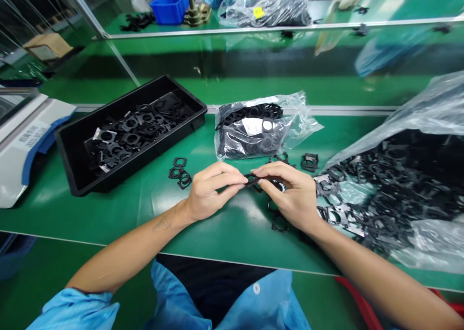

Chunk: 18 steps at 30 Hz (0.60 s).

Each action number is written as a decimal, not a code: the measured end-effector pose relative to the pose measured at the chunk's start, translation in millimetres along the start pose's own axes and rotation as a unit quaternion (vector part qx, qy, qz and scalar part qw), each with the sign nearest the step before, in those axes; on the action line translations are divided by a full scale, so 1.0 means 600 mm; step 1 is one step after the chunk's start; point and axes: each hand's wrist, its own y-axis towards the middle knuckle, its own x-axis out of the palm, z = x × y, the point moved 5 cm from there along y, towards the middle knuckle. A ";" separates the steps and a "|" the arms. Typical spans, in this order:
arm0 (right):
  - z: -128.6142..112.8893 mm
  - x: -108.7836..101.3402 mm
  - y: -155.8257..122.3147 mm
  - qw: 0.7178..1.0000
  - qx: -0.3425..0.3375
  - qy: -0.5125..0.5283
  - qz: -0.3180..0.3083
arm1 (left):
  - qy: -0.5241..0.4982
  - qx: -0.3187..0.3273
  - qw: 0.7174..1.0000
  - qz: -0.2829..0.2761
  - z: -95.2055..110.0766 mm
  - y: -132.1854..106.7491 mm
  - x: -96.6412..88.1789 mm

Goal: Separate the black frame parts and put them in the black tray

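Note:
My left hand [210, 190] and my right hand [290, 194] meet over the green table [224, 233], and both pinch the same small black plastic frame part [253, 179] between thumb and fingers. A few loose black ring frames [180, 172] lie just left of my left hand. More loose frames [280, 223] lie under and behind my right hand. A sealed clear bag of black parts [253, 129] lies just beyond my hands.
A black tray [76, 175] with several frame parts stands at the left. A big open plastic bag [409, 185] spills black parts at the right. A white and blue machine [25, 136] sits at far left. Across the conveyor, another person works by a blue bin [170, 6].

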 end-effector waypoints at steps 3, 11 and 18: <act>0.003 0.002 0.000 1.000 0.016 0.003 -0.005 | 0.003 -0.008 1.000 0.000 0.000 0.000 0.000; 0.008 0.008 -0.001 0.997 0.057 0.055 -0.023 | -0.001 0.002 1.000 -0.009 0.006 0.002 0.001; 0.005 0.008 -0.001 0.996 0.046 0.066 -0.025 | -0.007 0.023 1.000 -0.008 0.010 -0.001 0.003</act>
